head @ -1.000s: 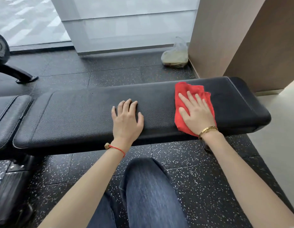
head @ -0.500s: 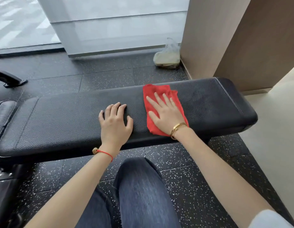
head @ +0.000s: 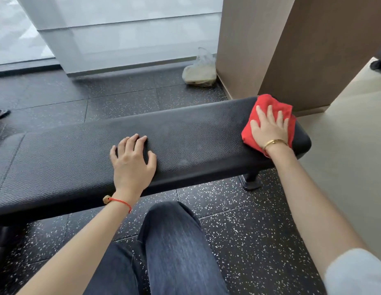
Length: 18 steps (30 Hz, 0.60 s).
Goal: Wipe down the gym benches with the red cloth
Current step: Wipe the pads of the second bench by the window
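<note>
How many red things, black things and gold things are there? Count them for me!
Red: 2, the red cloth and the red string bracelet.
Black: 1, the bench.
Gold: 1, the gold bracelet.
Total: 4.

The right hand [head: 269, 129] has slid the cloth [head: 270, 122] from mid-bench out to the far right end of the bench [head: 78, 158] — it's bunched up more now, draping over the edge. View swung left a bit — the bench's foot [head: 251, 182] shows now.
</note>
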Each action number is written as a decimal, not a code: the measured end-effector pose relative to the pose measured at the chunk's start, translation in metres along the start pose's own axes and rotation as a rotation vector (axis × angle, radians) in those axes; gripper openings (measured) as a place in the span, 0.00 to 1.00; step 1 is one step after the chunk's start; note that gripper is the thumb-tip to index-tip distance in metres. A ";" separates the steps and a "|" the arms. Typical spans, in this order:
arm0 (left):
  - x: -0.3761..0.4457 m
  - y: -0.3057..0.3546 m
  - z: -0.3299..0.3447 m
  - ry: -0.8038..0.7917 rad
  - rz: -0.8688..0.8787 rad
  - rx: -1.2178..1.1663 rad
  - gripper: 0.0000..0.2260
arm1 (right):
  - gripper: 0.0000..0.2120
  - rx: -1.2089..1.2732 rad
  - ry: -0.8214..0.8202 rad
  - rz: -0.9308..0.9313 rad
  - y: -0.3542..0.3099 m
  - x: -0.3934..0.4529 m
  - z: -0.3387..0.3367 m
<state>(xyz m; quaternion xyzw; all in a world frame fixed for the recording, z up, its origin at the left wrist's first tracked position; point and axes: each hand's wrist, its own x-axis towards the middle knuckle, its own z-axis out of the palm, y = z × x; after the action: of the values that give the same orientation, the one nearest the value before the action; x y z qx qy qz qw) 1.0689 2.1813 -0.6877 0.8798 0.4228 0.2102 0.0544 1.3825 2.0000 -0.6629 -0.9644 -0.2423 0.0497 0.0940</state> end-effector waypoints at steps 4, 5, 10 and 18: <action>0.001 0.001 -0.001 0.000 -0.003 -0.012 0.23 | 0.27 0.004 -0.009 -0.151 -0.021 -0.020 0.009; 0.001 0.000 -0.001 0.000 -0.001 -0.017 0.23 | 0.28 -0.002 0.002 -0.196 -0.020 -0.030 0.012; 0.000 -0.001 -0.002 -0.007 0.016 -0.028 0.23 | 0.27 0.005 0.075 -0.161 0.019 -0.049 0.015; 0.000 0.001 0.003 0.023 0.008 0.017 0.23 | 0.27 -0.008 0.017 0.018 0.029 0.017 -0.002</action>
<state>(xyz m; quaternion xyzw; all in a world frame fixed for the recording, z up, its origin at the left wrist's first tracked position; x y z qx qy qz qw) 1.0712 2.1809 -0.6901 0.8796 0.4216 0.2167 0.0411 1.4107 1.9827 -0.6677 -0.9673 -0.2328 0.0415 0.0918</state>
